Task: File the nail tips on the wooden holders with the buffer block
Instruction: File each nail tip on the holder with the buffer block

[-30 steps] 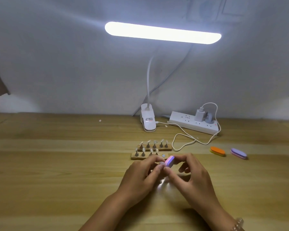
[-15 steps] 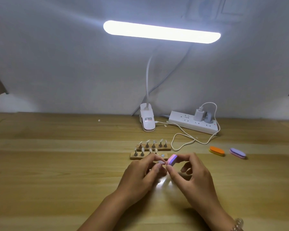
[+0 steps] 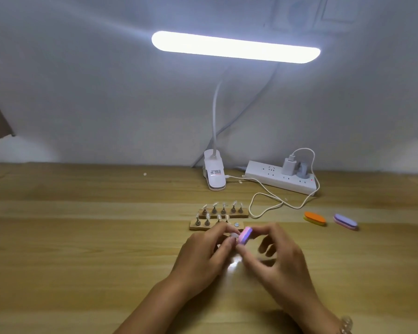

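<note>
The right hand (image 3: 278, 259) is pinching a small pink-and-purple buffer block (image 3: 244, 235) between thumb and forefinger, its other fingers loosely curling behind. The block is hovering just above the wooden table (image 3: 82, 237), directly in front of the right end of the near wooden holder (image 3: 194, 226). Its long axis is running from the thumb, close to the person, away and slightly to the right, with the far end tilting upward; the pink layer is facing left and the purple layer right. The left hand (image 3: 203, 259) is gripping a pale nail tip (image 3: 234, 235) in its curled fingertips, holding it right against the block's pink side. The far wooden holder (image 3: 244, 214) is lying parallel just behind the near one, and both are carrying upright pegs topped with clear tips.
</note>
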